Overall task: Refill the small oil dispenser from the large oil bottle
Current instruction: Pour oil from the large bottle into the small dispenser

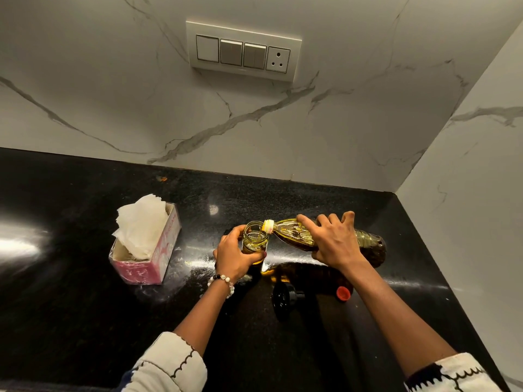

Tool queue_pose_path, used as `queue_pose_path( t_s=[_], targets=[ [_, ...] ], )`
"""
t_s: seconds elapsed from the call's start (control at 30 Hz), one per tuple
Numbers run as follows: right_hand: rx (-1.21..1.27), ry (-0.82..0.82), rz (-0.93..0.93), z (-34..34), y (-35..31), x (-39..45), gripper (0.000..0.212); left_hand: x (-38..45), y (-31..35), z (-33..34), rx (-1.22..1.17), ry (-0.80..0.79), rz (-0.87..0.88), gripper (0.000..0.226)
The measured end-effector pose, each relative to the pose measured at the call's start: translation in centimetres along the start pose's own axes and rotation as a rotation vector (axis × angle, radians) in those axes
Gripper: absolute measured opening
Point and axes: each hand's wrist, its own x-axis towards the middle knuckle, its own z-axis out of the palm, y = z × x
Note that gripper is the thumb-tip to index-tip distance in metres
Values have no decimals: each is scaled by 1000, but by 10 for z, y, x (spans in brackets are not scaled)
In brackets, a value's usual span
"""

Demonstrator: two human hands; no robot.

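Your left hand (236, 257) grips the open glass dispenser (255, 241), upright on the black counter (85, 306). Your right hand (334, 241) holds the large bottle (370, 246) tipped nearly flat, its yellow neck (268, 225) over the dispenser's rim at its 2 o'clock. Oil shows inside the dispenser. From the dispenser, a black lid (283, 297) lies at 5 o'clock, a red cap (343, 293) just right of it, and a pink tissue box (145, 244) at 9 o'clock. A switch panel (243, 50) sits on the marble wall at 12 o'clock.
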Motion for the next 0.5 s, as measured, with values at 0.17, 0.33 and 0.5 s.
queue_pose_path(
  t_s=[0.17,0.33,0.5],
  targets=[
    [-7,-4,2,-1,0,0,95,0,0,0,-3,0,2,74],
    [-6,-2,-1,-1,0,0,96,1,-1,1,9,6,11,71],
    [-10,1,-3,0,0,1,96,0,-1,1,11,1,7,72]
  ],
)
